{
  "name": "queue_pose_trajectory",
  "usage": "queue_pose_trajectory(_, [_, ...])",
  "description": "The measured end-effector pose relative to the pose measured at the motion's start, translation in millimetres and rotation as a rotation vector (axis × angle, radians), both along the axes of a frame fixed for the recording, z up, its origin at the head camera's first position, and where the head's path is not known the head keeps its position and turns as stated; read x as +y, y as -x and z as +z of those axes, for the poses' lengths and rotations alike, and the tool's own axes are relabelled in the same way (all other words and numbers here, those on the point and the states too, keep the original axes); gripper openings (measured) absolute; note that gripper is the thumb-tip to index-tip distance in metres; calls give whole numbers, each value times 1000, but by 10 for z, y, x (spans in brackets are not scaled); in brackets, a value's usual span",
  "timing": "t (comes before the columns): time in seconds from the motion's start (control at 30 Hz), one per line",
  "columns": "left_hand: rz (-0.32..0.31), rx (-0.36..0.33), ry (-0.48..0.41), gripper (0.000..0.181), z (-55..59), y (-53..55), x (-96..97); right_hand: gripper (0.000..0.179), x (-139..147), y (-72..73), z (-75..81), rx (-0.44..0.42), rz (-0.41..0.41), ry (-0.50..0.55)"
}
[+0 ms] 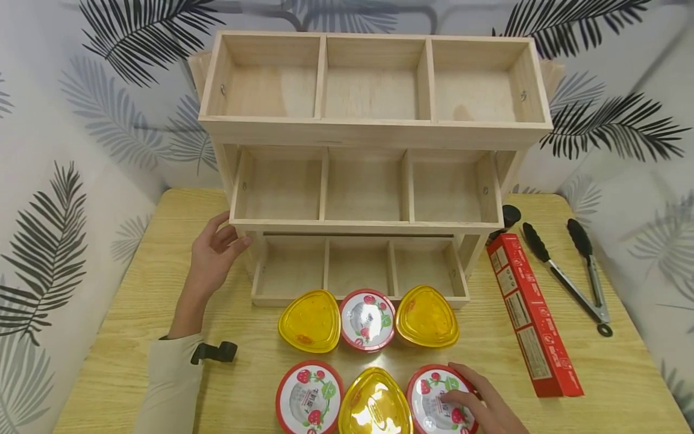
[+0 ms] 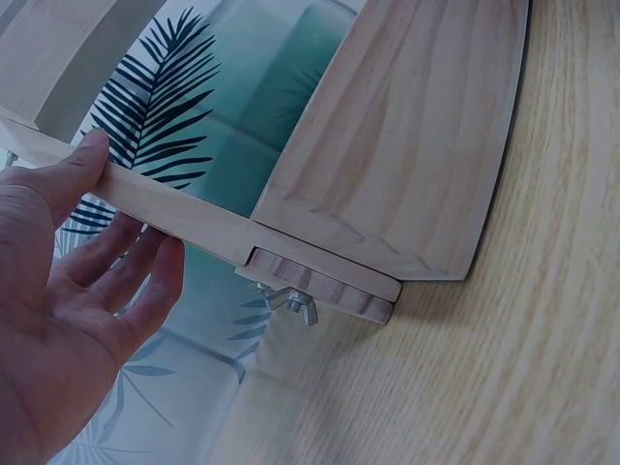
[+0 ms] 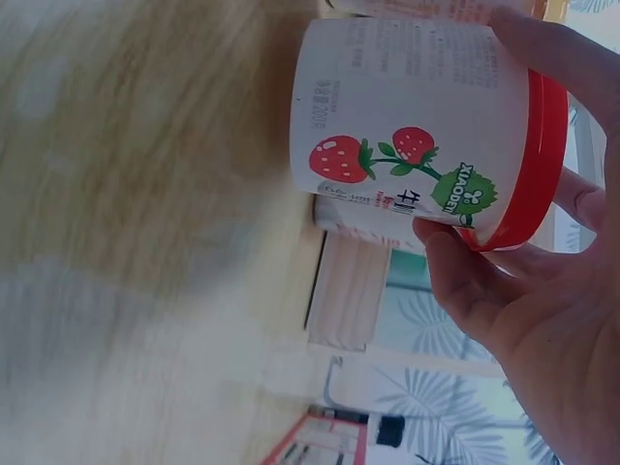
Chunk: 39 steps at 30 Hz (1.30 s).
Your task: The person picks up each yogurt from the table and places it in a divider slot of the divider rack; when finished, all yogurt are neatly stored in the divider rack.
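Observation:
A three-tier wooden rack [image 1: 374,135] with divided trays stands at the back of the table. My left hand [image 1: 213,256] holds the rack's left leg, thumb on one side and fingers on the other; a wing nut [image 2: 294,301] shows lower on that leg. At the front right, my right hand [image 1: 484,399] grips a round white tub [image 3: 407,116] printed with strawberries by its red lid [image 3: 542,160]. Beside it are a yellow triangular container [image 1: 375,407] and another strawberry tub [image 1: 310,398]. Behind them, one strawberry tub [image 1: 367,319] sits between two yellow containers [image 1: 310,322].
To the right lies a long red box [image 1: 534,316], with black-tipped metal tongs [image 1: 575,289] spread beyond it. A dark rounded object [image 1: 511,216] is partly hidden by the rack's right leg. Leaf-patterned walls [image 1: 70,120] enclose the table [image 1: 125,295].

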<state>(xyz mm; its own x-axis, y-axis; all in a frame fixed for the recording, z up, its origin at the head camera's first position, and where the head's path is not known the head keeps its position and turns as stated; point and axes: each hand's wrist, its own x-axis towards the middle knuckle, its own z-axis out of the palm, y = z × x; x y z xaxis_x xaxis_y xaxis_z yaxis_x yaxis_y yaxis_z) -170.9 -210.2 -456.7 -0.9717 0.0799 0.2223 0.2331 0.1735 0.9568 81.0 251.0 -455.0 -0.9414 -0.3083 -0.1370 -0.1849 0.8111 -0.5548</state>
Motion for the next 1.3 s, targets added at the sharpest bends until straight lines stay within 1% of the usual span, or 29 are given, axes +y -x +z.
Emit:
queue_pose_trajectory(0.07, [1, 3, 1, 58, -7, -1, -6, 63, 43, -6, 2, 4, -16, -11])
queue_pose_trajectory(0.13, [4, 3, 3, 58, -10, -2, -11, 63, 91, -8, 1, 26, -33, -21])
queue_pose_trajectory(0.23, [9, 1, 13, 58, -7, -5, -17, 66, 175, -6, 8, 81, -47, -35])
queue_pose_trajectory(0.33, [10, 5, 16, 58, -3, -5, -16, 69, 262, -3, 50, 123, -66, -61])
queue_pose_trajectory(0.4, [7, 12, 15, 58, -3, -3, -12, 70, 320, -5, 107, 145, -86, -80])
queue_pose_trajectory(0.47, [3, 12, 10, 57, -5, 0, -7, 70, 370, -2, 183, 131, -123, -94])
queue_pose_trajectory(0.53, [-2, 10, 5, 57, -9, 4, -4, 69, 384, 3, 289, 168, -167, -100])
queue_pose_trajectory(0.57, [-5, 8, 3, 57, -12, 6, -4, 69, 386, 10, 343, 195, -193, -98])
queue_pose_trajectory(0.67, [-8, 6, -1, 58, -21, 10, -5, 72, 404, 61, 495, 335, -212, -63])
queue_pose_trajectory(0.7, [-10, 8, -2, 58, -24, 10, -7, 73, 412, 88, 548, 396, -206, -61])
queue_pose_trajectory(0.77, [-11, 9, -2, 58, -30, 7, -11, 75, 463, 162, 636, 461, -177, -51])
queue_pose_trajectory(0.8, [-11, 10, -2, 59, -32, 5, -13, 70, 491, 211, 669, 495, -152, -38])
queue_pose_trajectory(0.83, [-12, 9, -3, 59, -33, 5, -12, 67, 513, 262, 703, 516, -137, -28])
queue_pose_trajectory(0.9, [-10, 6, -6, 59, -34, 5, -10, 69, 544, 381, 755, 546, -119, -8])
queue_pose_trajectory(1.0, [-2, 0, 1, 59, -32, 3, -7, 71, 553, 569, 773, 579, -113, 50])
queue_pose_trajectory(1.1, [4, -4, 18, 60, -25, -2, -3, 71, 522, 720, 770, 559, -146, 74])
queue_pose_trajectory(1.17, [2, -3, 26, 60, -18, -6, 0, 80, 499, 795, 757, 551, -173, 73])
queue_pose_trajectory(1.3, [9, 9, 29, 59, -13, -14, 4, 78, 450, 928, 737, 529, -217, 82])
